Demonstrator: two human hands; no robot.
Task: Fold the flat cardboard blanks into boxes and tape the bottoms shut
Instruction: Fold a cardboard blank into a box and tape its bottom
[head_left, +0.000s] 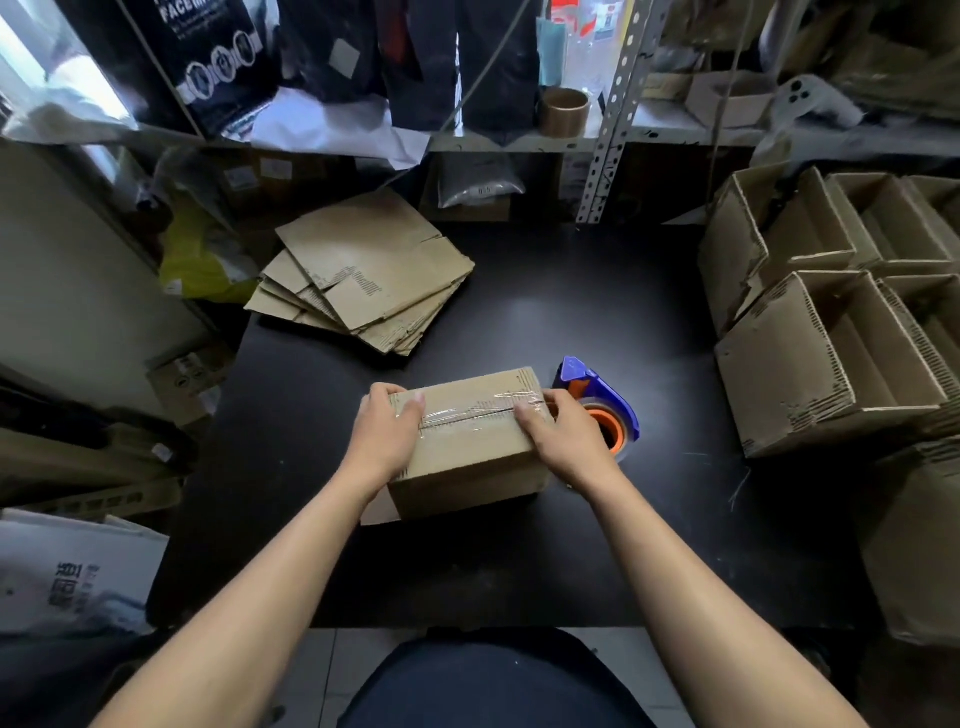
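A folded cardboard box (467, 457) stands bottom-up in the middle of the black table (597, 545). A strip of clear tape (467, 413) runs along its centre seam. My left hand (387, 431) grips the box's left end, thumb on top near the tape. My right hand (563, 434) holds the right end, fingers over the tape's end. A purple and orange tape dispenser (605, 402) lies on the table just behind my right hand. A fanned stack of flat cardboard blanks (369, 275) lies at the table's far left.
Several finished open boxes (841, 322) are piled along the right side. Metal shelving (613, 119) at the back carries bags, papers and a brown tape roll (563, 111). Cartons and bags crowd the floor at left (78, 566).
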